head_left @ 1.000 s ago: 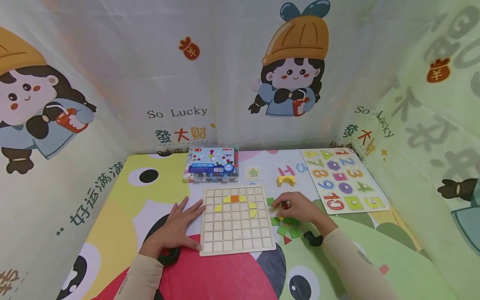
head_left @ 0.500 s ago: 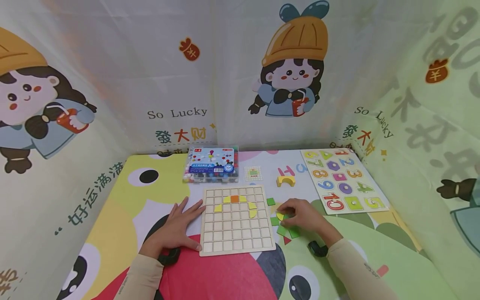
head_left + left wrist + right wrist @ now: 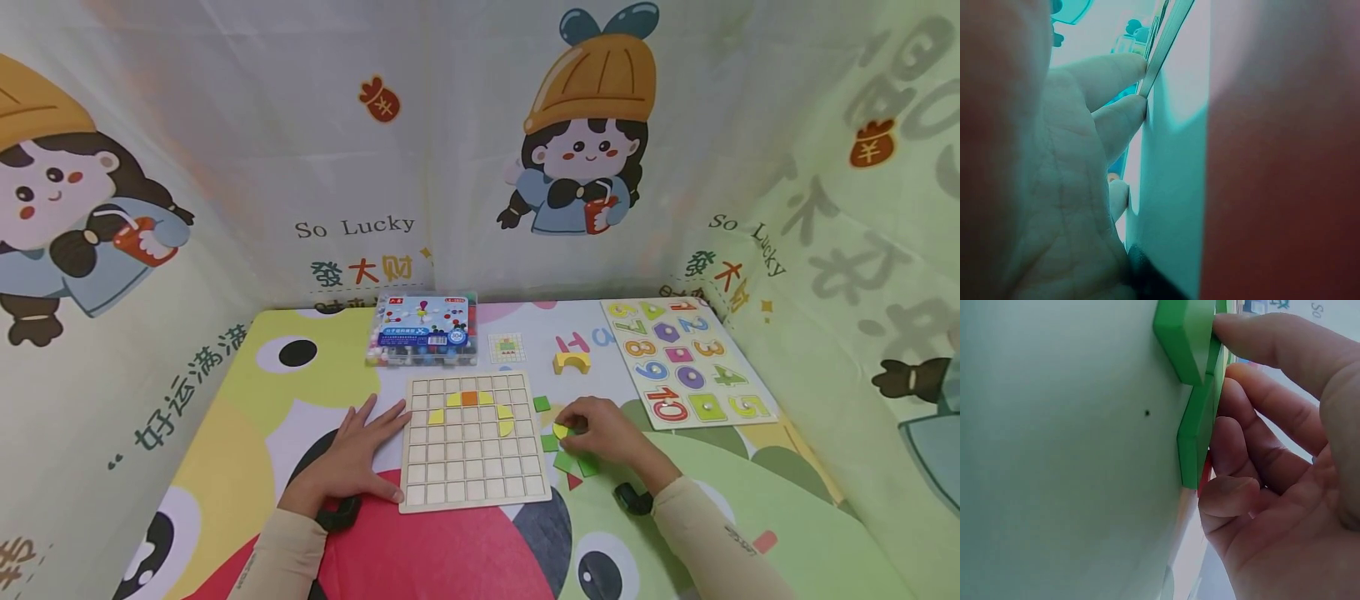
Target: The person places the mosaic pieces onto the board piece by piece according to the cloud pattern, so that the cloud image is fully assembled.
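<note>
Cartoon cloth hangs on all sides of the table [image 3: 247,392], printed with a girl in an orange hat and the words "So Lucky"; the tabletop itself wears a bright mat of big-eyed faces in yellow, red and green. At the centre lies a wooden grid board [image 3: 472,442], a few yellow pieces and one orange piece set in its upper rows. The left hand [image 3: 352,454] lies flat with fingers spread, fingertips against the board's left edge. Just right of the board, the right hand [image 3: 603,433] pinches a yellow piece [image 3: 560,431] over a scatter of green tiles [image 3: 573,462]. Farther back sit a plastic bead box [image 3: 424,329], a small pattern card [image 3: 507,347] and a yellow arch block [image 3: 572,361]; a number puzzle board [image 3: 686,358] lies at the right.
</note>
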`<state>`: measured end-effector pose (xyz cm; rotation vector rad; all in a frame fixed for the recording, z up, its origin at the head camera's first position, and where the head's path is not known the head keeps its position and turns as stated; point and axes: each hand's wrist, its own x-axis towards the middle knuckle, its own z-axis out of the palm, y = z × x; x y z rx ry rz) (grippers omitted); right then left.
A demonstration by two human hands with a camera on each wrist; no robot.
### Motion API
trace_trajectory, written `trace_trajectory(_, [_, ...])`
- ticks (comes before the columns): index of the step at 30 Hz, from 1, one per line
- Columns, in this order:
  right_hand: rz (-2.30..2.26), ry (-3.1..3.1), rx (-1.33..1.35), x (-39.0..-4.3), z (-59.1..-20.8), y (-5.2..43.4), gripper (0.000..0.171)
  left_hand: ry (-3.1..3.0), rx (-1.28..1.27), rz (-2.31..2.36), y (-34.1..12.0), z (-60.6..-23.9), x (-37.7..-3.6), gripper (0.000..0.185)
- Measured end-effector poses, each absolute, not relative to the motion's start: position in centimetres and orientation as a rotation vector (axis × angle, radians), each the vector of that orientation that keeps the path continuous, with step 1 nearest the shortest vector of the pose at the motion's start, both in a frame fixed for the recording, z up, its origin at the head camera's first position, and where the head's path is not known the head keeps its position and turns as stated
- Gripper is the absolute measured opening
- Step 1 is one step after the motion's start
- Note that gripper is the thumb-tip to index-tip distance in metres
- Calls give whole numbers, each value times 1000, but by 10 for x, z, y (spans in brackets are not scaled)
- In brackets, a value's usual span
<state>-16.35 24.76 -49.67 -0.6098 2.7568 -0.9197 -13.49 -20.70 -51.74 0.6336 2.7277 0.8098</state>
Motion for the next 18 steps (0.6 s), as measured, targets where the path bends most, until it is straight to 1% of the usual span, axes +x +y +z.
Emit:
trace_trajectory(6, [-909, 2762, -586, -162, -495, 246, 22, 2729, 635, 804, -207, -518, -135, 124])
trace_trajectory(14, [-975, 2789, -658, -160, -492, 243, 23, 2723, 629, 806, -207, -518, -135, 124])
trace_trajectory(18, [-1004, 2790, -737, -160, -487, 238, 23, 2726, 629, 805, -208, -517, -135, 124])
